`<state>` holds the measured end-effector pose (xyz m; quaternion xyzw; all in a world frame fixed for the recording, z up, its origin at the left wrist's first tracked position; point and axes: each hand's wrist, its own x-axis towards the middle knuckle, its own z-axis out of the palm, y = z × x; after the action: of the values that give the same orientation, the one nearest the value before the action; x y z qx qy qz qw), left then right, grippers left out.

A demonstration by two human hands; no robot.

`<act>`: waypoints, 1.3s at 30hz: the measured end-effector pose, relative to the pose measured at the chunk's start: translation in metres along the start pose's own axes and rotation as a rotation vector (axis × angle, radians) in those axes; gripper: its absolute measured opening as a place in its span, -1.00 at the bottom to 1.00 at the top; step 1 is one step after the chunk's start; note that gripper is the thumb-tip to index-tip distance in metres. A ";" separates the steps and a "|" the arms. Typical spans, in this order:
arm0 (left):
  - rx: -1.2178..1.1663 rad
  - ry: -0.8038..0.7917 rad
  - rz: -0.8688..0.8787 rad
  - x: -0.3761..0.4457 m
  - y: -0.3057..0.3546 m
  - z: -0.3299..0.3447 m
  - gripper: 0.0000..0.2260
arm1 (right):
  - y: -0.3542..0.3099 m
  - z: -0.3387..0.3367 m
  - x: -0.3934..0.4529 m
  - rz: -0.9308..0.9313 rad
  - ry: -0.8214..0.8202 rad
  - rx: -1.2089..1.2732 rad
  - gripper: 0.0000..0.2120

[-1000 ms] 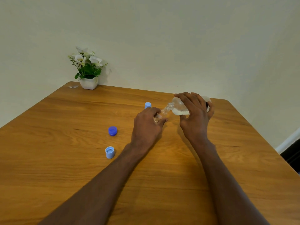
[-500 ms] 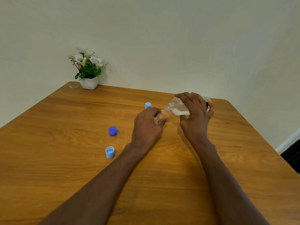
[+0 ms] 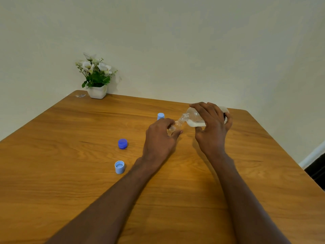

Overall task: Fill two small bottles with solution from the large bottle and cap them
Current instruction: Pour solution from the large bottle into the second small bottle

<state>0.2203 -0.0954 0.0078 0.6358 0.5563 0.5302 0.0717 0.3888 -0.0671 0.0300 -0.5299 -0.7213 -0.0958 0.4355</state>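
Observation:
My right hand (image 3: 212,131) grips the large clear bottle (image 3: 195,118), tipped on its side with its open neck pointing left and down; a little liquid lies in its lower side. My left hand (image 3: 159,138) holds a small clear bottle (image 3: 175,125) tilted up, its mouth against the large bottle's neck. Behind my left hand stands a second small bottle, only its light blue cap (image 3: 160,116) showing. A dark blue cap (image 3: 122,143) and a light blue cap (image 3: 119,167), open side up, lie on the wooden table (image 3: 70,155) to the left.
A white pot of white flowers (image 3: 96,80) stands at the table's far left corner, with a small clear scrap (image 3: 80,95) beside it. The table's right edge runs close to my right arm; a wall stands behind.

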 end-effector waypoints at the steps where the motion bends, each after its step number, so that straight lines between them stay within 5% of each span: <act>1: -0.001 -0.001 0.000 0.000 0.000 0.000 -0.66 | 0.000 0.000 0.000 -0.001 0.000 0.000 -0.18; 39: 0.014 -0.007 0.006 0.000 0.002 -0.001 -0.66 | -0.001 -0.001 0.000 -0.003 -0.004 0.002 -0.17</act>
<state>0.2207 -0.0964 0.0094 0.6396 0.5580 0.5244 0.0677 0.3886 -0.0682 0.0305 -0.5285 -0.7231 -0.0947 0.4345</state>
